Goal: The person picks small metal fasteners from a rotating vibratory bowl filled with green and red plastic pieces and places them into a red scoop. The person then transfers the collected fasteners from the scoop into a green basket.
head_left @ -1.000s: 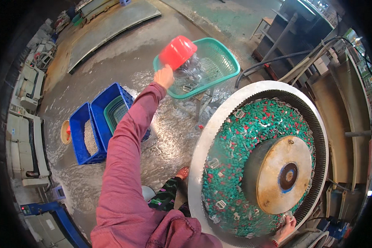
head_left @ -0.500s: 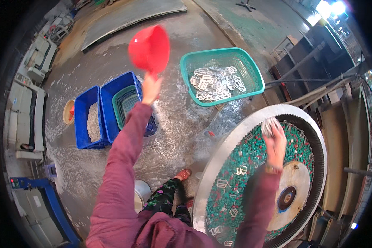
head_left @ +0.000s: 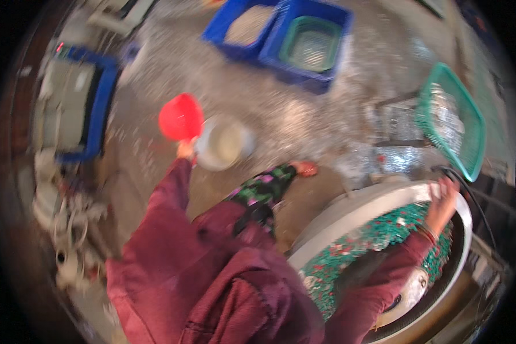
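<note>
Wet grey floor (head_left: 309, 123) spreads left of the tub (head_left: 350, 215), a big round bowl with a pale rim, filled with green and red chips (head_left: 350, 249). Well left of the tub, the left hand (head_left: 185, 149) is closed round the handle of a red scoop (head_left: 181, 116), whose cup juts out ahead of the fist; that hold presumably keeps the fingers clear of the cup, though blur hides whether anything is in it. Between scoop and tub stands a pale bucket (head_left: 211, 152). The right hand (head_left: 440, 206) is at the tub's far rim, its forearm crossing above the tub, probably to reach that edge; smeared as it is, I cannot tell if its fingers are spread, pressed together or pinching something. Just beyond the tub's far side sits a green basket (head_left: 470, 143) of silvery pieces (head_left: 446, 117), perhaps placed there to be within arm's reach. Well beyond the tub, to its left, two blue crates (head_left: 268, 51) stand side by side.
</note>
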A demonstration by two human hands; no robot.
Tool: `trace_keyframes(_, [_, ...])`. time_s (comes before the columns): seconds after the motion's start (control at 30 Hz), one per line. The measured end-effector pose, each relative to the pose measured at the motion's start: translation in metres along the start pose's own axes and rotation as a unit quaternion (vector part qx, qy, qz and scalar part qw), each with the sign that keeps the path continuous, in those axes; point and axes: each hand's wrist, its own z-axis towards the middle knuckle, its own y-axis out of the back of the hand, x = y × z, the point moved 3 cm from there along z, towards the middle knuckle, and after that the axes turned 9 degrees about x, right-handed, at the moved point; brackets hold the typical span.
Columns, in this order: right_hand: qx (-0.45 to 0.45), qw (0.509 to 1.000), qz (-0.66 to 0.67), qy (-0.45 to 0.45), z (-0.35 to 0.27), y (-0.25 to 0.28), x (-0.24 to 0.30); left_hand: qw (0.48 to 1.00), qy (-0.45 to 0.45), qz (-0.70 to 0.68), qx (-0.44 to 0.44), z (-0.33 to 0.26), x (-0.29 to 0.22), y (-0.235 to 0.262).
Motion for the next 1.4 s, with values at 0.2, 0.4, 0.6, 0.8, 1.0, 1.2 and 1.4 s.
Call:
trace_keyframes(0.2, [-0.079,0.992,-0.092,0.019,-0.139,-0.043,-0.004,0.969,0.038,0.231,0.084,-0.020,0.137,0.060])
trace_keyframes(0.4, [-0.214,0.966,-0.134,-0.058,-0.350,0.024,-0.098,0.968,-0.058,0.124,0.212,0.089,0.244,-0.011])
trace_keyframes(0.6, [-0.356,0.895,-0.244,-0.115,-0.417,0.018,-0.092,0.572,-0.190,0.763,0.234,0.201,0.363,-0.121])
trace_keyframes(0.8, [-0.357,0.873,-0.297,-0.151,-0.425,-0.032,-0.058,0.857,0.010,0.448,0.252,0.254,0.390,-0.191])
trace_keyframes(1.0, [-0.349,0.891,-0.251,-0.150,-0.430,-0.039,-0.038,0.868,0.329,-0.282,0.242,0.206,0.352,-0.200])
trace_keyframes(1.2, [-0.387,0.888,-0.203,-0.145,-0.468,-0.015,-0.030,0.933,0.198,-0.211,0.215,0.086,0.296,-0.102])
trace_keyframes(1.4, [-0.446,0.882,-0.062,-0.137,-0.512,0.015,-0.068,0.942,0.036,-0.111,0.314,0.003,0.167,-0.001])
